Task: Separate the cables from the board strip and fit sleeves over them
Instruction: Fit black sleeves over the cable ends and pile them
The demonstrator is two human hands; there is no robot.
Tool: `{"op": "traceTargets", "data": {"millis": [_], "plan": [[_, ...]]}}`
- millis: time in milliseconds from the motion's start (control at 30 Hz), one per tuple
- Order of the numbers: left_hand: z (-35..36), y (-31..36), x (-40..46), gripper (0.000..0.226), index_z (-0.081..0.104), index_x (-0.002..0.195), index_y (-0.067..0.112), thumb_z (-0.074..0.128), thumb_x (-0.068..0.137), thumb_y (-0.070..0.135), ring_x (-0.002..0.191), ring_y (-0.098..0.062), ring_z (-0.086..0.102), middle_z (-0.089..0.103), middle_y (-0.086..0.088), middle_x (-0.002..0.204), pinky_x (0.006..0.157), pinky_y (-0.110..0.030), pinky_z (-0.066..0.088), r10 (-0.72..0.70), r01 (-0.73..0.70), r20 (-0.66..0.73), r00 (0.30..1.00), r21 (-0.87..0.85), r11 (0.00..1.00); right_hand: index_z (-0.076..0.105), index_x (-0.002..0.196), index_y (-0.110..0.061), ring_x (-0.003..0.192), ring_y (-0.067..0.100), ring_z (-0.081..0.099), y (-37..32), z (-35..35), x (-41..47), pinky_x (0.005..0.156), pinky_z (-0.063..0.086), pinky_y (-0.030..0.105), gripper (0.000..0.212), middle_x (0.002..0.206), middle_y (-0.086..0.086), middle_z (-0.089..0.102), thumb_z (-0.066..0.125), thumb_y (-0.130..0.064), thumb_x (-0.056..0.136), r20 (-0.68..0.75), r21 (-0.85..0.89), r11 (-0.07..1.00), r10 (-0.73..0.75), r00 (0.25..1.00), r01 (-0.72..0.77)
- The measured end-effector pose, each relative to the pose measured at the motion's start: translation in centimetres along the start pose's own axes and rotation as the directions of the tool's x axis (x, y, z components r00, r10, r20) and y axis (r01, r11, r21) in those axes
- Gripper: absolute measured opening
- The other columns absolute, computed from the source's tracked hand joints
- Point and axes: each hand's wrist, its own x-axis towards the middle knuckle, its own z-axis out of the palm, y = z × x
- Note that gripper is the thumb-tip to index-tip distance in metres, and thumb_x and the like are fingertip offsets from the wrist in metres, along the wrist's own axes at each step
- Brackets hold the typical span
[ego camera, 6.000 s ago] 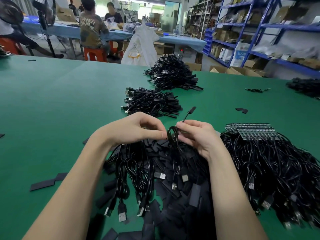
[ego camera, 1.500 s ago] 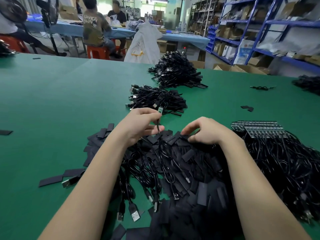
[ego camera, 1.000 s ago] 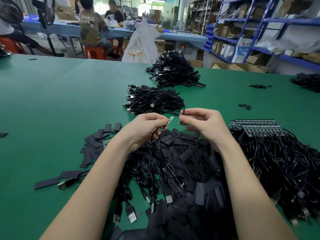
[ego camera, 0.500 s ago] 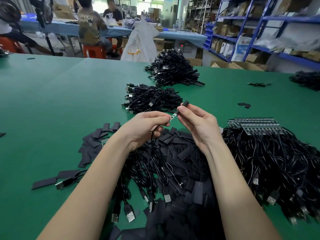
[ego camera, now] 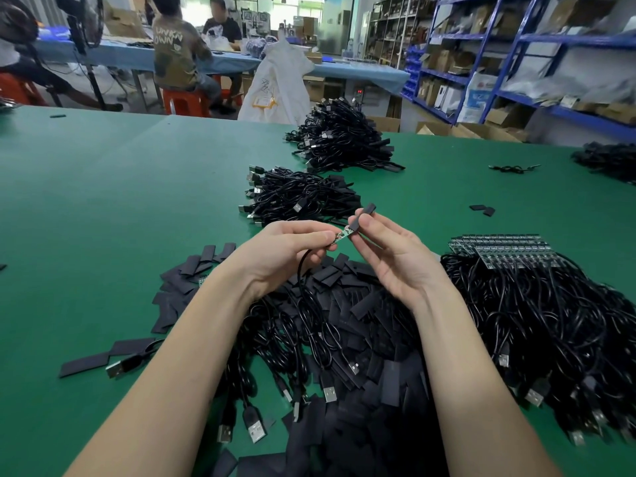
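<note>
My left hand [ego camera: 292, 249] pinches a black cable by its small green board end [ego camera: 343, 235], and the cable hangs down into the pile below. My right hand [ego camera: 385, 256] pinches a black sleeve [ego camera: 361, 216] whose lower mouth meets the tip of that board. Under both hands lies a heap of flat black sleeves and loose USB cables [ego camera: 344, 339]. To the right, a board strip [ego camera: 502, 247] lies on top of a mass of black cables [ego camera: 550, 332] still joined to it.
Two piles of sleeved cables [ego camera: 299, 197] [ego camera: 344, 139] lie further back on the green table [ego camera: 120, 201]. Stray sleeves [ego camera: 483, 210] and another cable pile [ego camera: 609, 160] are at the right. People sit at a blue table behind; shelves stand at right.
My hands rose from the sleeve pile. The right hand picked up a sleeve and brought it to the board end held by the left hand.
</note>
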Motion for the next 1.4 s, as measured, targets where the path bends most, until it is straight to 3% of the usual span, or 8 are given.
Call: {"op": "traceTargets", "data": {"millis": [167,333,433,533,767,933,1400], "plan": [[0.4,0.0,0.2,0.013,0.073,0.103,0.002,0.065,0.093,0.004,0.061,-0.005,0.056,0.069,-0.002,0.077,0.057,-0.012,0.050,-0.002,-0.001,-0.041,0.999,-0.057,0.998,0.083,0.084,-0.012,0.092,0.013,0.075,0.3,0.0,-0.1,0.075,0.058,0.019,0.014,0.097,0.008,0.078,0.077,-0.008,0.072,0.017,0.024,1.000,-0.018,1.000,0.018],[1.0,-0.2,0.1,0.005,0.066,0.098,0.003,0.066,0.094,0.003,0.064,-0.012,0.058,0.069,-0.007,0.077,0.064,-0.019,0.054,0.089,-0.092,-0.101,0.991,-0.026,0.995,0.083,0.083,-0.011,0.089,0.013,0.075,0.7,0.6,0.1,0.076,0.058,0.018,0.017,0.096,0.009,0.078,0.081,-0.010,0.066,-0.018,-0.011,0.999,-0.046,0.999,0.046],[1.2,-0.2,-0.1,0.005,0.068,0.094,0.005,0.071,0.091,0.007,0.070,-0.016,0.063,0.068,-0.008,0.079,0.071,-0.023,0.058,0.151,-0.135,-0.135,0.979,0.115,0.984,0.077,0.093,-0.003,0.087,0.014,0.075,0.9,0.4,0.3,0.074,0.058,0.018,0.027,0.095,0.011,0.077,0.081,-0.007,0.067,-0.080,0.080,0.995,-0.050,0.996,0.056],[1.2,-0.1,-0.4,0.008,0.070,0.095,0.005,0.075,0.089,0.007,0.068,-0.013,0.065,0.069,-0.007,0.078,0.061,-0.014,0.050,0.228,-0.189,-0.122,0.966,0.267,0.945,0.074,0.098,-0.001,0.087,0.014,0.075,0.8,0.3,0.4,0.074,0.058,0.018,0.032,0.095,0.011,0.077,0.081,-0.008,0.068,-0.095,0.092,0.994,-0.055,0.994,0.064],[1.0,-0.5,-0.1,0.006,0.075,0.093,0.009,0.078,0.087,0.012,0.072,-0.014,0.071,0.076,-0.005,0.078,0.072,-0.021,0.056,0.403,-0.335,-0.101,0.910,0.395,0.855,0.071,0.105,0.001,0.090,0.015,0.075,1.1,0.4,0.4,0.075,0.058,0.018,0.040,0.099,0.012,0.076,0.082,-0.008,0.068,-0.081,0.100,0.993,-0.053,0.995,0.062],[0.8,-0.7,0.2,0.014,0.074,0.094,0.008,0.081,0.083,0.007,0.073,-0.016,0.074,0.077,-0.006,0.081,0.073,-0.021,0.057,0.400,-0.341,-0.121,0.908,0.340,0.877,0.074,0.098,-0.002,0.088,0.014,0.075,1.2,0.4,0.5,0.074,0.058,0.017,0.028,0.094,0.012,0.077,0.080,-0.008,0.072,-0.091,0.135,0.988,-0.058,0.994,0.070],[0.8,-0.8,0.1,0.006,0.078,0.089,0.011,0.081,0.084,0.009,0.072,-0.010,0.073,0.078,-0.002,0.078,0.069,-0.016,0.055,0.484,-0.409,-0.125,0.866,0.380,0.830,0.073,0.098,-0.001,0.087,0.014,0.074,1.5,0.8,0.4,0.074,0.058,0.018,0.028,0.095,0.010,0.076,0.079,-0.009,0.071,-0.073,0.101,0.992,-0.070,0.995,0.078]]}}
